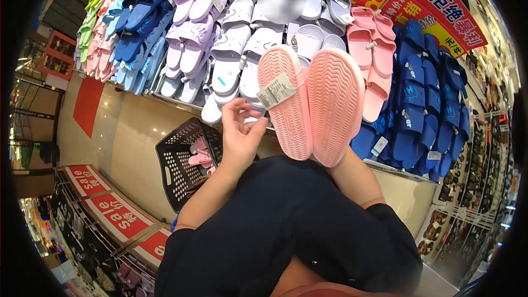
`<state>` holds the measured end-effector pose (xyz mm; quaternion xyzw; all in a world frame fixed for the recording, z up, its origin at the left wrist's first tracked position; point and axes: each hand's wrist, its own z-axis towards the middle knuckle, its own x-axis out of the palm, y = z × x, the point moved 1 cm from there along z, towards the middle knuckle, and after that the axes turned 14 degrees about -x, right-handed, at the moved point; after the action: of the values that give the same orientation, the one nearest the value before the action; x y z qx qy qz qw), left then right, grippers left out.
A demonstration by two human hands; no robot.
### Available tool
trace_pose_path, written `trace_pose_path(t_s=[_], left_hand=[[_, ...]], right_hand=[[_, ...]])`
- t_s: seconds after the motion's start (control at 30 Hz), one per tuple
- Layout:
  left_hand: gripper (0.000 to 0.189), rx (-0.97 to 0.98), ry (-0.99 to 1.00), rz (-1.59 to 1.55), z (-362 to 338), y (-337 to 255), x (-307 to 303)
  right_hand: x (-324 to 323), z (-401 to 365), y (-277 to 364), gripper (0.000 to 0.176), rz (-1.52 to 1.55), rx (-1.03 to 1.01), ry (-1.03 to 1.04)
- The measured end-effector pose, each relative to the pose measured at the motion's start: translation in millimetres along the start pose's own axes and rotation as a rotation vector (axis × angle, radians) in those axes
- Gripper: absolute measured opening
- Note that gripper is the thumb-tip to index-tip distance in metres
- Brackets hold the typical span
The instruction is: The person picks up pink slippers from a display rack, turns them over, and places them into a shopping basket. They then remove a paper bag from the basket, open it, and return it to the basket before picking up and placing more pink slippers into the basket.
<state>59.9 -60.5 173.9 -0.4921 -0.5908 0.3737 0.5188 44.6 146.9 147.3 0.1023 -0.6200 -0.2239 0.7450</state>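
Note:
A pair of pink slide slippers (336,107) is held up before me, ridged soles facing me. A white price tag (276,92) with a barcode hangs against the left sole. My right hand is behind the slippers and grips them; its fingers are hidden, and only the wrist and forearm (355,179) show. Just left of the slippers is my left hand (242,132), its fingers loosely bent and apart from the thumb, with nothing in it. White slippers (225,77) on the rack lie beyond it.
The sloping rack carries purple slippers (192,38), blue slippers (148,3) and navy slippers (415,96). A black shopping basket (170,181) with pink items stands at lower left. Red sale signs (121,214) edge a low rack, and shoe shelves (476,170) line the right.

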Motion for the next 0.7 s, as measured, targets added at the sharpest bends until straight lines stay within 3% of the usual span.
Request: trace_pose_path(t_s=[0.07,0.13,0.17,0.27,0.33,0.4,0.43,0.47,0.57,0.6,0.67,0.7], left_hand=[[0.056,0.179,-0.088,0.175,6.9,-4.2,-3.2],[0.051,0.284,-0.103,0.438,12.5,-18.2,-3.1],[0.048,0.339,-0.108,0.57,13.2,-25.3,-2.4],[0.038,-0.068,0.063,0.341,11.7,-23.7,-3.4],[0.035,-0.155,0.069,0.317,8.6,-22.1,-4.5],[0.037,-0.14,0.015,0.352,5.2,-25.6,-3.8],[0.04,0.006,-0.052,0.424,7.7,-23.3,-4.5],[0.041,-0.035,-0.033,0.425,11.0,-22.0,-5.5],[0.043,-0.126,0.044,0.465,23.2,-14.7,-13.7],[0.043,-0.061,0.032,0.563,25.2,-10.2,-18.7],[0.044,0.069,0.013,0.76,27.3,-7.6,-24.6],[0.041,-0.039,0.093,0.628,25.4,-8.7,-24.6]], right_hand=[[18.3,-2.9,3.8,0.048,-0.011,0.038,-0.146],[23.0,-5.4,-0.1,0.047,0.123,0.021,-0.168],[19.9,-6.8,-5.9,0.047,0.028,0.021,-0.111],[13.6,-7.1,-22.3,0.046,-0.32,0.001,0.048],[18.3,-3.5,-23.5,0.046,-0.633,-0.036,0.133],[27.0,-2.9,-22.2,0.045,-0.027,0.1,0.071],[27.7,-2.4,-22.8,0.045,0.09,0.123,0.056],[28.4,-1.9,-23.5,0.045,0.206,0.148,0.038],[18.5,-0.8,-27.6,0.045,-0.192,0.085,0.107],[11.9,-0.1,-27.7,0.045,-0.446,0.048,0.182],[7.2,2.2,-31.2,0.048,-0.336,0.12,0.136],[6.8,1.8,-33.5,0.05,0.03,0.22,0.012]])
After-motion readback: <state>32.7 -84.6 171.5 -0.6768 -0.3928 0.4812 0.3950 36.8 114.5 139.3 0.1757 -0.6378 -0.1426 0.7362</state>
